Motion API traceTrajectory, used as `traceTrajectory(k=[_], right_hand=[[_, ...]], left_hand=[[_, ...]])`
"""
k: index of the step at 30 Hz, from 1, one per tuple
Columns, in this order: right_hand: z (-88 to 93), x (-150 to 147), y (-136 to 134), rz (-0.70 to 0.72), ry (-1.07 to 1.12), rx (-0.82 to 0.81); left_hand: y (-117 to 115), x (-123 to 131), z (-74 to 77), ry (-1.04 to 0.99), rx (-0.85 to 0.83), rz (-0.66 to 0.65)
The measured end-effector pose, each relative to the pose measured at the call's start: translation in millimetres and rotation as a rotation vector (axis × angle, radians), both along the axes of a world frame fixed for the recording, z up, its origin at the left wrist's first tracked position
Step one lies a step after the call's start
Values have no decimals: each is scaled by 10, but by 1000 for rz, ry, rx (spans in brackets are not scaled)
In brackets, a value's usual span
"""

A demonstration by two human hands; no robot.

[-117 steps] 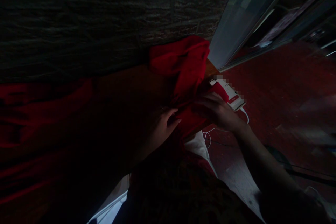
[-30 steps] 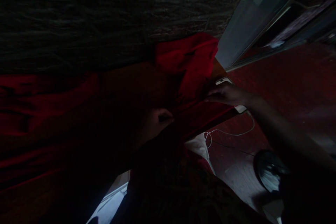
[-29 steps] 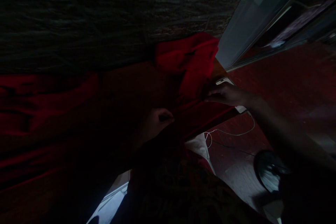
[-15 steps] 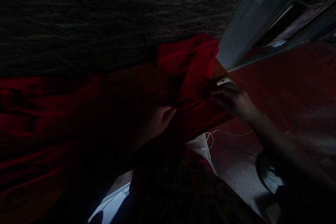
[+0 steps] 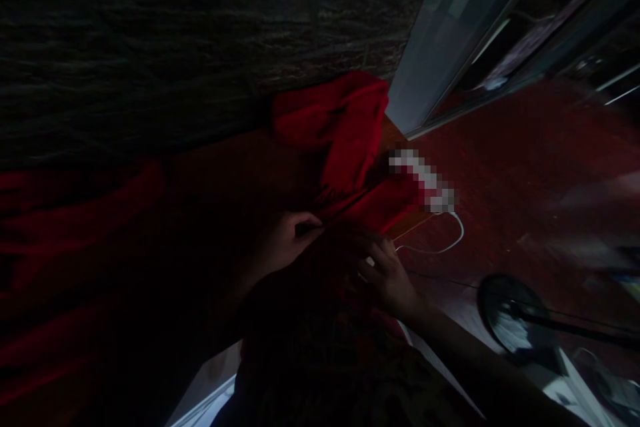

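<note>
A red fringed cloth (image 5: 350,127) lies folded on a brown wooden table (image 5: 225,153), its fringe toward me. More red cloth (image 5: 383,203) stretches below it to the table's right end. My left hand (image 5: 295,237) is at the left edge of this cloth, thumb and fingertips pinched together; what is between them is too dark to tell. My right hand (image 5: 383,270) is bent near the table's front edge, close to my body, its fingers curled and partly in shadow. Whether it holds anything is unclear.
Other red cloth (image 5: 75,213) lies on the table's left part. A dark textured wall (image 5: 200,33) stands behind. At the right end is a pixelated pale object (image 5: 425,180) with a white cable (image 5: 457,233). A round black base (image 5: 510,313) stands on the red floor (image 5: 500,167).
My right hand has moved from the table's right end down and left toward my body. The pale object there is now uncovered. The view has shifted slightly right.
</note>
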State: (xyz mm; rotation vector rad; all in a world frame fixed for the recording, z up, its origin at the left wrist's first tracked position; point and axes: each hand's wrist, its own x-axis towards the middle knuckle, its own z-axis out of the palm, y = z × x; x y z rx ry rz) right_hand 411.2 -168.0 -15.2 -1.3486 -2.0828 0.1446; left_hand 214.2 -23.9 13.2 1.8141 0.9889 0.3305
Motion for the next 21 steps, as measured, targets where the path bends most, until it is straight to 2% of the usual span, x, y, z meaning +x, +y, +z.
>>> traceTrajectory(k=[3,6,10,14,18,21], right_hand=[[10,-42,93,68,3,25],[-16,-25,139,79,-12,44],[-73,5,187,-12,-26,95],[-123,-33,248,-87,-14,143],[-136,-122,273,-114,-6,143],[-107,-178,282,-107,22,161]], left_hand=[[40,-22,55,11,-68,15],[66,-40,116,-24,-137,15],[62,-30,167,-111,-228,28],[37,7,151,-201,-335,88],[6,42,151,-379,-572,205],[-34,63,221,-492,-753,269]])
